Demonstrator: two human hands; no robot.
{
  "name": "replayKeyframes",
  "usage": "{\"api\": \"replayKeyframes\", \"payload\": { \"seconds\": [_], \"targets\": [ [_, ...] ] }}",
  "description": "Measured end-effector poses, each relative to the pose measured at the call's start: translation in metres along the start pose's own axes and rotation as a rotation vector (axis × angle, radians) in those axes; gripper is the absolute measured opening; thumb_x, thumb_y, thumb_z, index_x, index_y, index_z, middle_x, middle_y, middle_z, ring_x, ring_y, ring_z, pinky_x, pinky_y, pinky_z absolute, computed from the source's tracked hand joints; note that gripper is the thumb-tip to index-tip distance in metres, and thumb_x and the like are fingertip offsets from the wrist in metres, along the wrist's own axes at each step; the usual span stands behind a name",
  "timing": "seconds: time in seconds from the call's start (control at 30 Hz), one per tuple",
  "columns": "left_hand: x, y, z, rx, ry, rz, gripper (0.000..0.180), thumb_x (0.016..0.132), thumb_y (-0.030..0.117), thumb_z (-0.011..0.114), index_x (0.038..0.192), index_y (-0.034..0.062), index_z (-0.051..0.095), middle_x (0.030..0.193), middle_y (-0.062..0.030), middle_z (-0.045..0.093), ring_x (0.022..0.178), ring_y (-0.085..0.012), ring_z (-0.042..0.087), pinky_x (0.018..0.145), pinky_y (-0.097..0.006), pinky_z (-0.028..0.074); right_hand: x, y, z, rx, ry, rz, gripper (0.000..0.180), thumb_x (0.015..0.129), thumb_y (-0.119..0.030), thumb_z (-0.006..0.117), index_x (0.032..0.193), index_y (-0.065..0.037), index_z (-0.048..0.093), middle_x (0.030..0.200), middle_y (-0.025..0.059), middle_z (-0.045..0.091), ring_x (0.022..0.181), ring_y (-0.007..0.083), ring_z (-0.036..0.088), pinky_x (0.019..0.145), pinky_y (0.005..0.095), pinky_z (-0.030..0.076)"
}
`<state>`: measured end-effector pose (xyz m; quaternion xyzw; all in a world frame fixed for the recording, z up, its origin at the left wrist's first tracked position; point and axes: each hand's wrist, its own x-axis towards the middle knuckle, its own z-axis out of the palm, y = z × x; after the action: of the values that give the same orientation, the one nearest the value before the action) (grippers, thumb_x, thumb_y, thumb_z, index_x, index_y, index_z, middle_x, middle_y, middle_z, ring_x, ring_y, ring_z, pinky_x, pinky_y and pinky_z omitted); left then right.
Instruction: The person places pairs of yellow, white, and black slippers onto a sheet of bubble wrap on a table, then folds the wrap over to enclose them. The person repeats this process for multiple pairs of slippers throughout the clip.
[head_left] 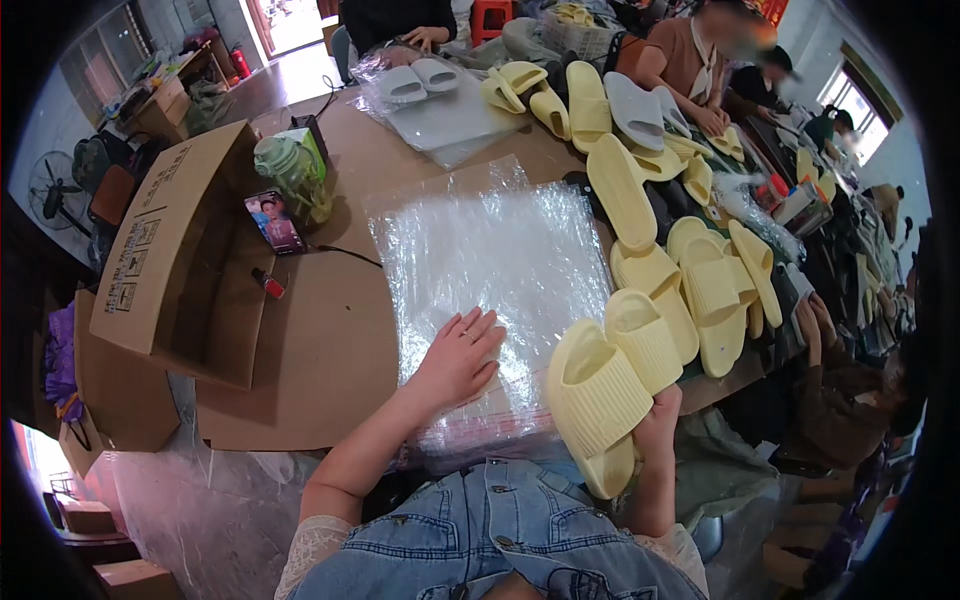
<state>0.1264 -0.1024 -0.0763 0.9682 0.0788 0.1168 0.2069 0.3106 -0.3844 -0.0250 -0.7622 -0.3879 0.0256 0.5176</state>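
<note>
With a stack of clear plastic bags (pixel 490 245) taken as the clock's centre, an open cardboard box (pixel 160 250) tilts at nine o'clock on the brown worktop (pixel 330 345). Just inside it, also toward nine, lies a small red-and-dark object (pixel 268 283). Next come a phone (pixel 273 222) standing propped between nine and ten, its screen lit, and a green bottle (pixel 288 165) at ten. Between eleven and twelve, a pair of pale grey slippers (pixel 420 79) rests on more clear plastic.

Of the person's hands, the left hand (pixel 462 355) lies palm down on the stack's lower part, toward six o'clock, fingers slightly spread and a ring on one. Between four and five, a pair of yellow slippers (pixel 600 400) overlaps the stack's edge from above, tilted, one slipper partly behind the other. The right hand (pixel 655 420) grips the pair by its side at four; its fingers are mostly hidden. Loose yellow slippers (pixel 625 195), with some grey ones among them, spread from one round to three. Beyond, toward one, a co-worker (pixel 665 65) leans over the footwear.
</note>
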Motion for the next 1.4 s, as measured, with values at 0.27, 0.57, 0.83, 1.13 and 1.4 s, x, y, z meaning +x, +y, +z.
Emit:
{"api": "replayKeyframes", "payload": {
  "seconds": [0.27, 0.57, 0.83, 1.13, 1.4],
  "targets": [
    [0.002, 0.015, -0.007, 0.121, -0.131, -0.024, 0.07, 0.084, 0.027, 0.067, 0.147, 0.0086, 0.044, 0.157, -0.0229, 0.037, 0.147, -0.0428, 0.031, 0.122, -0.054, 0.024, -0.001, -0.01, -0.021, 0.469, -0.136, 0.246, 0.024, 0.089, -0.007, 0.072, 0.111, 0.003, 0.073, 0.108, 0.0064, 0.075, 0.097, 0.0152, 0.07, 0.083, 0.0308, 0.055],
    [0.005, 0.006, 0.006, 0.009, 0.085, -0.065, 0.044, 0.091, 0.011, 0.059, 0.135, 0.0058, 0.056, 0.141, -0.0204, 0.056, 0.132, -0.0381, 0.052, 0.109, -0.046, 0.044, -0.006, -0.05, 0.0, 0.738, -0.352, 0.575, 0.029, 0.092, -0.005, 0.071, 0.12, 0.001, 0.069, 0.116, 0.0041, 0.072, 0.104, 0.0131, 0.066, 0.089, 0.0302, 0.054],
    [0.0, 0.012, -0.024, -0.128, 0.036, -0.1, 0.056, 0.087, 0.033, 0.074, 0.134, 0.0068, 0.059, 0.14, -0.0182, 0.057, 0.127, -0.0372, 0.056, 0.106, -0.044, 0.048, 0.003, -0.033, 0.003, 0.576, -0.423, 0.265, 0.029, 0.091, -0.007, 0.072, 0.119, 0.001, 0.07, 0.117, 0.0032, 0.072, 0.105, 0.0138, 0.067, 0.09, 0.0318, 0.053],
    [0.002, 0.017, 0.007, 0.136, 0.103, 0.007, 0.05, 0.083, 0.026, 0.074, 0.128, 0.0093, 0.059, 0.135, -0.0222, 0.056, 0.126, -0.0447, 0.054, 0.105, -0.048, 0.048, -0.008, -0.007, -0.018, 1.09, -0.089, 0.748, 0.029, 0.098, -0.009, 0.058, 0.123, 0.003, 0.067, 0.113, 0.007, 0.072, 0.095, 0.0147, 0.071, 0.08, 0.0296, 0.059],
    [0.005, 0.017, -0.007, -0.133, 0.215, -0.113, 0.027, 0.092, 0.015, 0.065, 0.118, 0.0048, 0.066, 0.124, -0.0161, 0.064, 0.11, -0.0359, 0.064, 0.091, -0.042, 0.053, -0.007, -0.035, -0.017, 0.794, -0.169, 0.576, 0.03, 0.094, -0.008, 0.064, 0.121, 0.003, 0.068, 0.111, 0.0077, 0.073, 0.098, 0.0168, 0.071, 0.083, 0.0309, 0.057]
  ]
}}
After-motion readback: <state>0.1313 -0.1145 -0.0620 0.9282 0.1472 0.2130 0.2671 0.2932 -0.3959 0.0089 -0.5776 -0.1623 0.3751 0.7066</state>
